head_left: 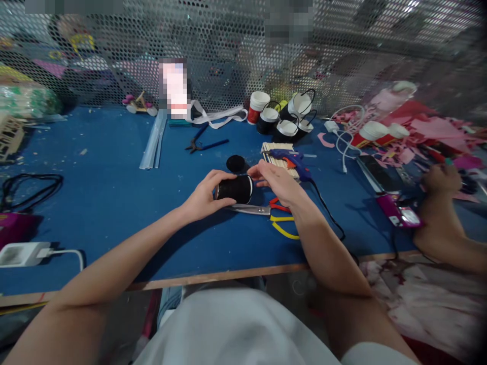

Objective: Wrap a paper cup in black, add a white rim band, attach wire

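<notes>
My left hand is wrapped round a black-covered paper cup lying on its side just above the blue table. My right hand pinches the cup's rim end with its fingertips. Scissors with red and yellow handles lie right under both hands. A black round piece rests just beyond the cup. A blue glue gun lies on a bundle of wooden sticks behind my right hand.
Paper cups, some black-wrapped, stand at the back by the perforated screen. Pliers and clear glue sticks lie back left. Another person's hand rests at the right among pink scraps, a phone and cables. A white charger sits front left.
</notes>
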Demonstrator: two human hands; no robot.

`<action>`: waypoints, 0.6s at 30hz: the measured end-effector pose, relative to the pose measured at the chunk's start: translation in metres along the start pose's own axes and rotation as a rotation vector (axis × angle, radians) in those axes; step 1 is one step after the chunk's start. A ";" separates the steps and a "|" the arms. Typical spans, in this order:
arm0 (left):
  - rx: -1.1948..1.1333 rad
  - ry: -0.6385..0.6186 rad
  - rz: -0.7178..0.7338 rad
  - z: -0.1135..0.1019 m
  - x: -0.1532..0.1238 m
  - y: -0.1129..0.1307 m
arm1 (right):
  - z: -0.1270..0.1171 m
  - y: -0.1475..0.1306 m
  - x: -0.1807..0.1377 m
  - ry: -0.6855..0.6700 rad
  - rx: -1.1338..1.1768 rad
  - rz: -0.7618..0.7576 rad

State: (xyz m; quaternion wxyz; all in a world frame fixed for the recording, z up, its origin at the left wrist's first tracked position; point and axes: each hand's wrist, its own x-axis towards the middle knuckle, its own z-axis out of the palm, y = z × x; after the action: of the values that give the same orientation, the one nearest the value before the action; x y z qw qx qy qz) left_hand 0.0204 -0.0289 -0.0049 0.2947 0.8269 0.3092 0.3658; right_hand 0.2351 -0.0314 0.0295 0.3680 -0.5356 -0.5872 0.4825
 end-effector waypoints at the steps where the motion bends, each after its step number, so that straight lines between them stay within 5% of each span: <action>1: 0.005 0.005 0.014 -0.001 -0.001 0.000 | -0.001 0.000 -0.001 -0.016 0.014 0.019; 10: 0.137 0.001 0.081 -0.001 -0.006 0.002 | 0.000 0.001 -0.005 0.018 0.118 0.047; 18: 0.107 -0.003 0.046 0.000 -0.006 0.003 | 0.001 -0.016 -0.013 0.048 -0.094 -0.230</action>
State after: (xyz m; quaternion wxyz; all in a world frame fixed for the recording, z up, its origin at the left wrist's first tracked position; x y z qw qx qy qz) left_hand 0.0179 -0.0347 -0.0052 0.2419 0.8490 0.3088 0.3541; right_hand 0.2317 -0.0437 0.0461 0.4094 -0.4926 -0.6578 0.3963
